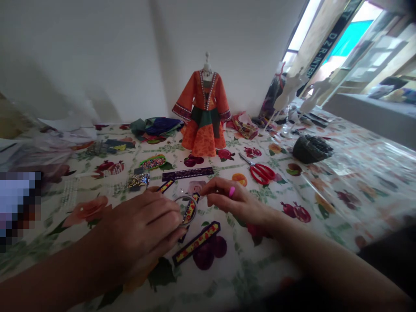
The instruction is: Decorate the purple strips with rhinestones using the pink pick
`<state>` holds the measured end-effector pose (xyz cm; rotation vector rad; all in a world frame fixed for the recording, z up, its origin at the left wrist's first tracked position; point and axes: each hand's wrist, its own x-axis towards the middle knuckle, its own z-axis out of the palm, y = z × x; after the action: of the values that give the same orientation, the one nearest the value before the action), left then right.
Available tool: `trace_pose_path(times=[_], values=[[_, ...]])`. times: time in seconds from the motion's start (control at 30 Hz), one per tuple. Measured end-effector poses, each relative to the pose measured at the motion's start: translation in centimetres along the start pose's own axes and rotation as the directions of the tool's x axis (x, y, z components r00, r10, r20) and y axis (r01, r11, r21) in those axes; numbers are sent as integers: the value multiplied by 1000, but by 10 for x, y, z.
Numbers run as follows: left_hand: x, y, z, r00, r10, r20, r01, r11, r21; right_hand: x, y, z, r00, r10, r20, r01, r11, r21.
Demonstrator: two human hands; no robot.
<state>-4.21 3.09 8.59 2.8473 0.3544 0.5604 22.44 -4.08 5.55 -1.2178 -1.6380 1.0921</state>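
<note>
My left hand (152,223) is closed around the edge of a narrow pale roll of tape (196,208), which stands over a dark-edged fabric strip (190,211) with a yellow and red pattern. To its right, my right hand (232,197), a pink ring on one finger, has its fingertips drawn together by the strip's upper end. Whatever they pinch is too small to make out. A second patterned strip (196,243) lies slanted nearer to me. Another short strip (165,186) pokes out beyond my left fingers.
A small dress form in an orange dress (204,130) stands against the wall. Red-handled scissors (261,172), a dark beaded strip (187,174), a bead dish (153,162) and a black bundle (312,148) lie on the fruit-print tablecloth (260,277). White dress forms (289,93) stand right.
</note>
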Motion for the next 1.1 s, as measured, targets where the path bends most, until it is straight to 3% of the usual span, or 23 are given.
trace_pose_path(times=[0.1,0.17,0.33,0.53,0.73,0.83,0.93,1.03,1.1], values=[[6,3,4,976,212,-54,-195,956,220,1,0,1,999,20,48,-26,991,131],[9,4,5,953,300,-48,-265,899,349,1,-1,2,996,24,85,-41,976,212],[12,7,4,954,300,24,-282,864,417,0,-5,3,992,17,121,-52,956,290],[17,14,11,945,325,36,-301,823,482,3,5,10,991,49,126,-90,935,344],[15,17,22,951,308,-27,-269,866,422,4,11,12,995,15,102,-50,934,355],[14,15,17,973,188,-135,-140,943,303,1,6,11,997,-16,80,-5,968,252],[18,11,9,983,-59,-176,76,993,91,-1,4,12,998,-45,38,42,996,85],[24,8,5,955,-294,-29,287,947,-147,-3,6,16,993,-117,-3,117,989,-85],[28,7,6,926,-371,62,375,893,-248,-3,9,18,987,-158,-6,155,976,-151]])
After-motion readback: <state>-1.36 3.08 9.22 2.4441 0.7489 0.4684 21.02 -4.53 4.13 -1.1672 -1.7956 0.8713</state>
